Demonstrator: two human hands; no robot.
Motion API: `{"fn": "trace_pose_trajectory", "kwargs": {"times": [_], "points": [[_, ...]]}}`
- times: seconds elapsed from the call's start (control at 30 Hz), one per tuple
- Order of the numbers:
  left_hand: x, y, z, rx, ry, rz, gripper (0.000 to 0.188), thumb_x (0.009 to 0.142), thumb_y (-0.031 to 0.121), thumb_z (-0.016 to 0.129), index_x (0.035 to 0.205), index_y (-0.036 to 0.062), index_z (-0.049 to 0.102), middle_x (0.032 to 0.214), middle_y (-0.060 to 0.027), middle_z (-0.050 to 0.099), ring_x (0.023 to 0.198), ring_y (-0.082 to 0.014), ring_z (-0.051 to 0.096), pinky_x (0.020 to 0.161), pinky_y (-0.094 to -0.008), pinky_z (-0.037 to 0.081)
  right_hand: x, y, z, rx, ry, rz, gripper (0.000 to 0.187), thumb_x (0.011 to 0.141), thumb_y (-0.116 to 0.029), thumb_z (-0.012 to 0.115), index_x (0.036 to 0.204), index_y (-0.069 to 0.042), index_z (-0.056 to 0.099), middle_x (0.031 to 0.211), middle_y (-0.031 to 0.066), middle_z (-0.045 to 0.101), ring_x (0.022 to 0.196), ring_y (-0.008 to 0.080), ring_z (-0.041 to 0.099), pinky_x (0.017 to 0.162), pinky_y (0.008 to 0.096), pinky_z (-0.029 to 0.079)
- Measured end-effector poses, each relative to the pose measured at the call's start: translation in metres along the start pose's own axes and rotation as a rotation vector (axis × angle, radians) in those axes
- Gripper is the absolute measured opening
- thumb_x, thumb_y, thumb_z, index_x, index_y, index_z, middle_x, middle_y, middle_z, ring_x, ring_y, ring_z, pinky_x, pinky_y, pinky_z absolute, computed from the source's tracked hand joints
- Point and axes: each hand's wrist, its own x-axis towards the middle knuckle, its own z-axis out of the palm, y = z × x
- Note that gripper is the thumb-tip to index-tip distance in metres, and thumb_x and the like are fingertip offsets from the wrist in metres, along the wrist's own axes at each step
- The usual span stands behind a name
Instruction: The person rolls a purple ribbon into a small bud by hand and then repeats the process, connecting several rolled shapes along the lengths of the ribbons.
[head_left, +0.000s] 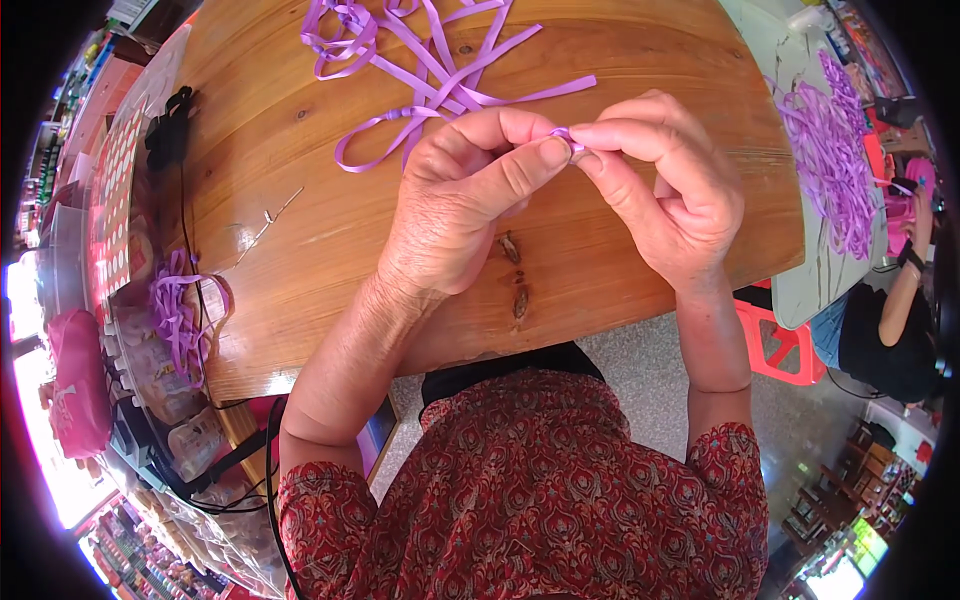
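Above the wooden table, my two hands meet fingertip to fingertip. My left hand pinches a small piece of purple ribbon between thumb and forefinger. From the other side my right hand pinches the same ribbon. Most of that piece is hidden by my fingers, so its shape cannot be made out. Just beyond my left hand lie several looped purple ribbons, some with small wrapped bands on them.
More purple ribbons hang at the table's left edge, near a thin metal tool and a black cord. A large purple ribbon pile covers part of a side table at right. A red stool and another person are beyond.
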Motion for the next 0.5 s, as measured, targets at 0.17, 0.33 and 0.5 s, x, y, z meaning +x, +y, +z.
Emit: {"fn": "trace_pose_trajectory", "kwargs": {"times": [0.17,0.33,0.5], "points": [[-0.003,0.005,0.009,0.224,-0.011,0.054,0.012,0.086,0.002,0.064,0.098,0.0017,0.064,0.093,-0.0004,0.064,0.09,-0.0056,0.057,0.081,-0.019,0.045,-0.007,0.006,-0.002,0.105,0.012,0.049,0.014,0.076,0.012,0.064,0.089,0.005,0.062,0.083,0.0111,0.061,0.072,0.0149,0.054,0.062,0.0242,0.043],[-0.002,0.006,0.015,0.404,0.008,0.139,0.014,0.085,-0.001,0.064,0.099,0.0014,0.063,0.092,-0.0002,0.063,0.087,-0.0048,0.057,0.079,-0.0188,0.046,-0.011,0.009,0.001,0.273,0.11,0.236,0.005,0.079,0.004,0.065,0.082,0.001,0.063,0.078,0.0051,0.062,0.067,0.0105,0.056,0.063,0.0232,0.045],[-0.003,0.002,0.016,0.394,0.099,0.072,0.01,0.084,0.0,0.066,0.093,0.0023,0.064,0.082,0.0029,0.063,0.079,-0.0019,0.056,0.069,-0.0157,0.045,-0.015,0.013,0.0,0.278,-0.008,0.206,0.011,0.08,0.012,0.06,0.089,0.006,0.06,0.086,0.0102,0.059,0.078,0.0143,0.054,0.066,0.0238,0.043]]}}
